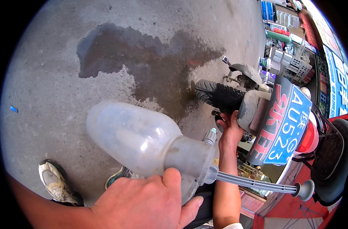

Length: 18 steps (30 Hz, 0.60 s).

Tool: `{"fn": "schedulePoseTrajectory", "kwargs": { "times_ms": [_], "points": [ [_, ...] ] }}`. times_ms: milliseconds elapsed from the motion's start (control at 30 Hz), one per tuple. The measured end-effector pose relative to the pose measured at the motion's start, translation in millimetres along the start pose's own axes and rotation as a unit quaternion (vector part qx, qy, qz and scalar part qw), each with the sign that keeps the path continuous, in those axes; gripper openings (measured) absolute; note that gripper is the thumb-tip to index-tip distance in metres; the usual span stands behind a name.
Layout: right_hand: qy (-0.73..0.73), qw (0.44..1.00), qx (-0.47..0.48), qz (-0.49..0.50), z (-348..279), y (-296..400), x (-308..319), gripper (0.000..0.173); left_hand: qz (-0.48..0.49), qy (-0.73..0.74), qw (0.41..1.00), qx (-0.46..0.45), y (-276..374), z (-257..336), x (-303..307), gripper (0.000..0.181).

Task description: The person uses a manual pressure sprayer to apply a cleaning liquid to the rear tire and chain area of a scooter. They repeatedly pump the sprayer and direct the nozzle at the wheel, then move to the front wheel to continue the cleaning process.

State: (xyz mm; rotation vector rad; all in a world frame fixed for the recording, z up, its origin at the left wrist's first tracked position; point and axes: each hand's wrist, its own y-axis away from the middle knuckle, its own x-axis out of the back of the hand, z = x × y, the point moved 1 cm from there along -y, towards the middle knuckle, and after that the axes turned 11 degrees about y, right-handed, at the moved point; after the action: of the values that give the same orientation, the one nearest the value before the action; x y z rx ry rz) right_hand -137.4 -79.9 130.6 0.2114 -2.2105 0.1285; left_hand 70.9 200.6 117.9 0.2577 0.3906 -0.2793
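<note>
My left hand (pixel 145 197) grips the neck and handle area of a translucent plastic pump sprayer (pixel 134 134). The sprayer lies tilted across the view, with its grey pump rod (pixel 257 181) drawn out to the right. Its nozzle (pixel 210 136) has a pale green tip and points towards the motorcycle's rear wheel. Further forward, my right hand (pixel 231 130) is at the underside of the rear tyre (pixel 219 93), beside the mudguard (pixel 252 111). Its fingers are partly hidden there, and their grip is unclear. Part of the tyre tread looks wet and black.
A blue licence plate (pixel 288 126), red tail light (pixel 307 137) and black rear rack (pixel 330 137) extend right of the mudguard. A wet patch (pixel 151 57) darkens the concrete floor (pixel 48 86). Shoes (pixel 58 181) stand at lower left. Stocked shop shelves (pixel 291 63) line the far right.
</note>
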Motion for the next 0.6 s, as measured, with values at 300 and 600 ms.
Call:
{"fn": "schedulePoseTrajectory", "kwargs": {
  "times_ms": [300,600],
  "points": [
    [-0.039,0.998,0.021,0.044,-3,-8,19,0.031,0.011,-0.038,0.999,0.026,-2,15,-9,0.045],
    [-0.070,0.995,0.044,0.057,3,-14,26,0.033,0.031,-0.007,1.000,-0.002,1,5,-4,0.044]
  ]
}}
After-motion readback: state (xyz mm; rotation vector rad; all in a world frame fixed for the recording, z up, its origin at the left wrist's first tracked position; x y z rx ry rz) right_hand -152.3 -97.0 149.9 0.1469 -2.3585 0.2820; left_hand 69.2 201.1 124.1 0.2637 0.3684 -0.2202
